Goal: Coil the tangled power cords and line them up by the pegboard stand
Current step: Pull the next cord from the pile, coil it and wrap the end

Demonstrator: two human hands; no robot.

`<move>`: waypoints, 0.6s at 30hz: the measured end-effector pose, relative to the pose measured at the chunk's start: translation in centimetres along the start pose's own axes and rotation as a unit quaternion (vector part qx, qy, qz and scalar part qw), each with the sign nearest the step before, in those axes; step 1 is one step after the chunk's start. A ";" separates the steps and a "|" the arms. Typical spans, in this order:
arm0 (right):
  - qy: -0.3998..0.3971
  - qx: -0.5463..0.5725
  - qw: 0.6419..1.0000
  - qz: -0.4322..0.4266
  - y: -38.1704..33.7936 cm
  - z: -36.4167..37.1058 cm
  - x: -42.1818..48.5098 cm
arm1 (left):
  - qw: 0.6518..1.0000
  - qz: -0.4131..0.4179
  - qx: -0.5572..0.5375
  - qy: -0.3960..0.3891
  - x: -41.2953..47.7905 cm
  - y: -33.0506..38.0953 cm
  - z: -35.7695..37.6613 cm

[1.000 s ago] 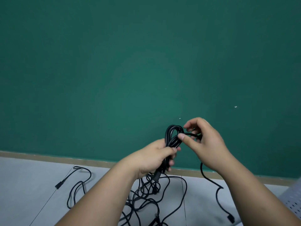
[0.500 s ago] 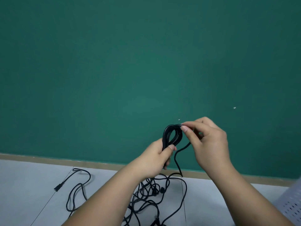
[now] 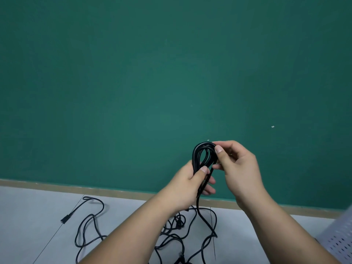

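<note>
Observation, nearest first. The left hand (image 3: 187,182) grips the lower part of the coiled power cord (image 3: 194,157), thumb laid across the front of the strands and fingers curled behind. The right hand (image 3: 240,168) pinches the upper right of the same coil between thumb and forefinger. The coil stands upright between the two hands, held off the floor, as a narrow loop of several turns.

Change noted: a second ago the right hand was drawing a loose strand across the top of the coil, and a long tail hung down on its far side to a plug on the floor. That strand now lies on the loop with the others. The remaining tail (image 3: 199,208) drops from under the left hand, between the forearms. Judgement: one more turn is on and little slack is left on this cord.

Below, the tangled cords (image 3: 179,222) lie unsorted on the grey floor (image 3: 34,216), the tail running down among them; whether it is caught there cannot be told. A stray cord plug (image 3: 65,219) lies well apart to the left.

The white pegboard stand (image 3: 341,241) shows at the right edge, with no coil seen beside it. Beyond are the baseboard strip (image 3: 76,188) and the green wall (image 3: 171,73).

Assessment: the task is at an early stage.
</note>
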State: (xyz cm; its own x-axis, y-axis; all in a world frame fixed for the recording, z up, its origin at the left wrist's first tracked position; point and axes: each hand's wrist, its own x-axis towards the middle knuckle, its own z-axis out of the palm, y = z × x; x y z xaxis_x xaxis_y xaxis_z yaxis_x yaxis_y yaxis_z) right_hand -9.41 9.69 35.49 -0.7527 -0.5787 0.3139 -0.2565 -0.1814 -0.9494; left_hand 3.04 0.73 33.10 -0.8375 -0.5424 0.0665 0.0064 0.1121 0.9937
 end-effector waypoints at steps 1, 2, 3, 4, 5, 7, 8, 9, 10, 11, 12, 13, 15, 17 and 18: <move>-0.010 -0.004 1.000 0.003 0.1 -0.1 0.1 | 1.000 0.002 0.000 0.001 0.0 0.1 0.0; -0.019 -0.006 1.000 0.007 0.1 -0.1 0.2 | 1.000 0.005 -0.002 0.003 -0.1 0.2 0.0; -0.027 -0.007 1.000 0.011 0.0 -0.1 0.2 | 1.000 0.006 -0.006 0.004 -0.1 0.3 0.0; -0.034 -0.008 0.999 0.014 0.0 -0.1 0.2 | 1.000 0.004 -0.015 0.005 -0.1 0.4 0.0; -0.041 -0.011 0.999 0.016 -0.1 -0.1 0.1 | 1.000 0.000 -0.025 0.006 -0.2 0.5 -0.1; -0.046 -0.032 0.998 0.011 -0.2 0.1 0.0 | 0.999 -0.001 -0.043 0.002 -0.3 0.5 -0.1; -0.042 -0.051 0.998 0.003 -0.2 0.1 0.0 | 0.999 0.000 -0.049 0.000 -0.3 0.5 -0.1; -0.038 -0.072 0.997 -0.007 -0.3 0.2 -0.1 | 0.999 0.001 -0.054 0.001 -0.3 0.5 -0.2; -0.035 -0.089 0.995 -0.017 -0.4 0.4 -0.3 | 0.998 0.001 -0.055 0.001 -0.2 0.6 -0.2; -0.036 -0.103 0.994 -0.029 -0.5 0.5 -0.5 | 0.999 0.000 -0.054 0.000 -0.2 0.6 -0.2; -0.042 -0.118 0.991 -0.042 -0.6 0.6 -0.7 | 0.999 -0.001 -0.051 -0.003 -0.2 0.6 -0.2; -0.052 -0.137 0.988 -0.056 -0.7 0.6 -0.9 | 0.999 -0.001 -0.051 -0.010 -0.2 0.7 -0.2; -0.068 -0.171 0.979 -0.086 -0.5 0.5 -0.8 | 0.998 -0.002 -0.057 -0.027 -0.2 0.7 -0.1; -0.084 -0.196 0.972 -0.101 0.0 0.0 -0.2 | 0.997 -0.011 -0.061 -0.037 -0.2 0.8 0.1; -0.097 -0.207 0.969 -0.099 0.1 -0.2 0.1 | 0.997 -0.017 -0.058 -0.040 -0.3 0.9 0.2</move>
State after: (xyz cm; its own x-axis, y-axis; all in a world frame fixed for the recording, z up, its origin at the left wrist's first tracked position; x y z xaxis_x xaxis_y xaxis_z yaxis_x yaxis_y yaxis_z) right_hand -9.59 9.75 35.37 -0.5463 -0.7112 0.4425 -0.6349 0.0070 -0.7726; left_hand 3.17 1.10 33.97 -0.8795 -0.4750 0.0299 0.0364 -0.0045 0.9993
